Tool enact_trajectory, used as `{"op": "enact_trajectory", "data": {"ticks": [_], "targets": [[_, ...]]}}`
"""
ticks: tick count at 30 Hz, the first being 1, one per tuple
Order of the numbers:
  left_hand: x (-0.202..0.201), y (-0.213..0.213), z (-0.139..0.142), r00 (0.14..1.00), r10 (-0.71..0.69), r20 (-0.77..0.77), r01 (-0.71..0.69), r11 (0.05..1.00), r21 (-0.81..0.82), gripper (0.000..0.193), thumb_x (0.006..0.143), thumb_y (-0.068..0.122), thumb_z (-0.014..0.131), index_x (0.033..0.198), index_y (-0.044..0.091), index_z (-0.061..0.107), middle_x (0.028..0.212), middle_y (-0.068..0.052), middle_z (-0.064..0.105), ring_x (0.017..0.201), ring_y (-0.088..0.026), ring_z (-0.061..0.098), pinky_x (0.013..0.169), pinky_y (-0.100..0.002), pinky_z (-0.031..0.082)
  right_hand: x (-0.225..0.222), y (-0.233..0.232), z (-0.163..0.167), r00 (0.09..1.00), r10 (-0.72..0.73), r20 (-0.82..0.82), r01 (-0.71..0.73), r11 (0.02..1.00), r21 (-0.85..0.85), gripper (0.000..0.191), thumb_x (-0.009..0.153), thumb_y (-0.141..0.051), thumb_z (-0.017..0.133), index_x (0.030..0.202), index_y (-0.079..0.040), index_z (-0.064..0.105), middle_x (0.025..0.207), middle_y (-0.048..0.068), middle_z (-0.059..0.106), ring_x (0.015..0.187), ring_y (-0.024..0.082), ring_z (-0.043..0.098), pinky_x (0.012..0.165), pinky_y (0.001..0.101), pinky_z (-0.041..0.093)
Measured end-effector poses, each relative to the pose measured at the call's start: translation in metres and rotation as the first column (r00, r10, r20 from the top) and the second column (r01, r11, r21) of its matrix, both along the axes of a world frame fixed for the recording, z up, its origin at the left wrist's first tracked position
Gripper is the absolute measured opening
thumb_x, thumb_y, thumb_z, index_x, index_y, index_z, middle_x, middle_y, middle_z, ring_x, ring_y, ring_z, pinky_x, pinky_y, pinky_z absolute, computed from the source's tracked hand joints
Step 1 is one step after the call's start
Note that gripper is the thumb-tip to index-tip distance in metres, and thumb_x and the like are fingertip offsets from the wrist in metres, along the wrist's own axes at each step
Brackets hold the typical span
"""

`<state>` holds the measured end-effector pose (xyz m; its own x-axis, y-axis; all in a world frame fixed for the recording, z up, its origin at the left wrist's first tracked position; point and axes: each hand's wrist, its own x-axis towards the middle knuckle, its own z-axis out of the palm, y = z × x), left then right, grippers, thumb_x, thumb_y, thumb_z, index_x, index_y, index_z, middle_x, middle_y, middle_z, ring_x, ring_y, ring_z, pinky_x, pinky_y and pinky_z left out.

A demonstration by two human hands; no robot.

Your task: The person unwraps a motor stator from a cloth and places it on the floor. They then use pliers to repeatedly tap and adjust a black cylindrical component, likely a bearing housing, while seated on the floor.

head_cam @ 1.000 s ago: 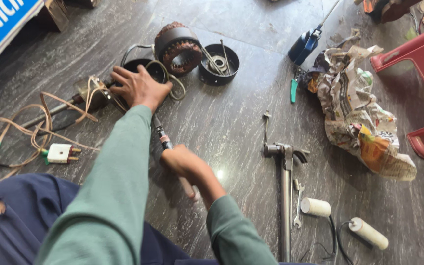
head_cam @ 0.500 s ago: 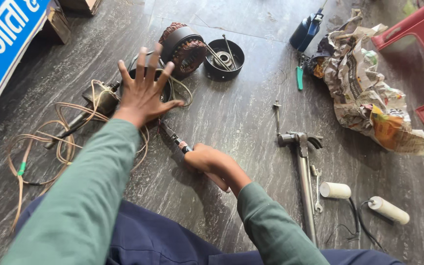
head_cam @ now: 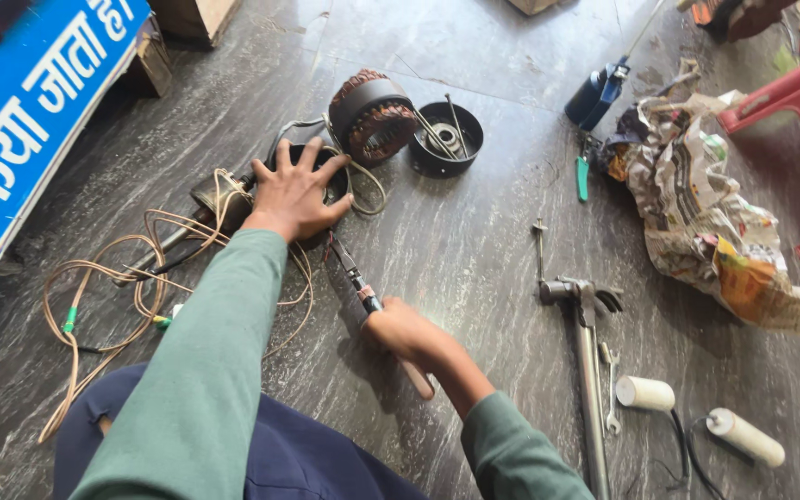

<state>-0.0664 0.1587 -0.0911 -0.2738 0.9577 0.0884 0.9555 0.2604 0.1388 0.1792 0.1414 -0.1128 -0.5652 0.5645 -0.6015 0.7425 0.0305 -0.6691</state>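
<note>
A: Left hand [head_cam: 296, 193] lies flat, fingers spread wide, palm down on a dark round part [head_cam: 281, 159] and the cable [head_cam: 178, 243] over it; it grips nothing, it only presses. Right hand [head_cam: 400, 331] is closed round the handle of a long tool [head_cam: 352, 278].

B: Where does the tool point?

A: From the right fist it runs toward 11 o'clock; its tip sits just under the left palm's heel. Whether the tip touches the part, I cannot tell; the hand hides it.

B: Pose?

A: Left arm nearly straight, reaching to 12. Right forearm comes in from 5, elbow bent, wrist low near the floor [head_cam: 474, 241].

B: Notes on doing this well?

A: My judgement: keep the left palm's weight square on the part so it does not skate on the polished floor, and keep spread fingers clear of the tool's line. Work the tool with short strokes away from the palm. Loops of cable at 9 could snag the wrist.

B: Surroundings?

A: Stator [head_cam: 372, 116] at 12, touching nothing held. Hammer [head_cam: 585, 324] at 3, well apart.
</note>
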Motion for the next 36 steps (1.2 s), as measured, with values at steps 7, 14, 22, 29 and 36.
{"op": "enact_trajectory", "data": {"ticks": [7, 14, 22, 29, 36], "targets": [[0.002, 0.002, -0.001, 0.999, 0.021, -0.033, -0.021, 1.000, 0.017, 0.069, 0.084, 0.062, 0.062, 0.147, 0.038, 0.049, 0.161, -0.007, 0.033, 0.142, -0.048, 0.028, 0.096, -0.083, 0.030, 0.002, -0.004, 0.020, 0.996, -0.070, -0.057, 0.058, 0.978, -0.200, 0.013, 0.071, -0.011, 0.056, 0.074, 0.001, 0.054, 0.065, 0.011, 0.056, 0.054, 0.023, 0.053, 0.052, 0.0397, 0.045], [0.006, 0.006, -0.001, 0.998, 0.031, 0.050, -0.032, 0.999, 0.031, 0.070, 0.082, 0.059, 0.066, 0.146, 0.039, 0.051, 0.161, -0.006, 0.036, 0.143, -0.049, 0.030, 0.096, -0.085, 0.029, 0.009, -0.002, 0.029, 0.992, -0.053, -0.114, 0.025, 0.973, -0.230, 0.011, 0.071, -0.012, 0.056, 0.070, -0.003, 0.050, 0.062, 0.007, 0.051, 0.052, 0.019, 0.048, 0.051, 0.0372, 0.043], [0.007, 0.005, 0.003, 0.999, 0.009, 0.039, -0.009, 1.000, -0.007, 0.071, 0.081, 0.060, 0.067, 0.148, 0.039, 0.050, 0.161, -0.009, 0.035, 0.144, -0.050, 0.030, 0.099, -0.082, 0.030, 0.003, -0.005, 0.014, 0.996, 0.060, 0.063, -0.067, 0.992, 0.108, 0.021, 0.072, -0.015, 0.055, 0.082, 0.003, 0.058, 0.072, 0.018, 0.063, 0.068, 0.029, 0.062, 0.068, 0.0433, 0.051], [0.013, -0.001, 0.002, 0.998, -0.054, 0.044, 0.054, 0.999, -0.001, 0.074, 0.082, 0.059, 0.066, 0.150, 0.041, 0.046, 0.163, -0.010, 0.033, 0.145, -0.050, 0.030, 0.101, -0.081, 0.029, 0.006, -0.026, 0.025, 0.995, -0.065, 0.081, 0.072, 0.994, -0.079, 0.017, 0.075, -0.011, 0.051, 0.081, 0.004, 0.054, 0.070, 0.016, 0.061, 0.064, 0.029, 0.061, 0.061, 0.0471, 0.050], [0.015, -0.003, 0.001, 0.994, -0.089, 0.065, 0.091, 0.995, -0.037, 0.074, 0.084, 0.060, 0.063, 0.152, 0.044, 0.040, 0.164, -0.009, 0.029, 0.147, -0.049, 0.025, 0.105, -0.083, 0.022, 0.010, -0.036, 0.038, 0.994, -0.103, 0.041, 0.107, 0.988, -0.115, 0.011, 0.075, -0.009, 0.054, 0.080, 0.000, 0.053, 0.069, 0.011, 0.057, 0.061, 0.022, 0.053, 0.057, 0.0416, 0.044]]}}
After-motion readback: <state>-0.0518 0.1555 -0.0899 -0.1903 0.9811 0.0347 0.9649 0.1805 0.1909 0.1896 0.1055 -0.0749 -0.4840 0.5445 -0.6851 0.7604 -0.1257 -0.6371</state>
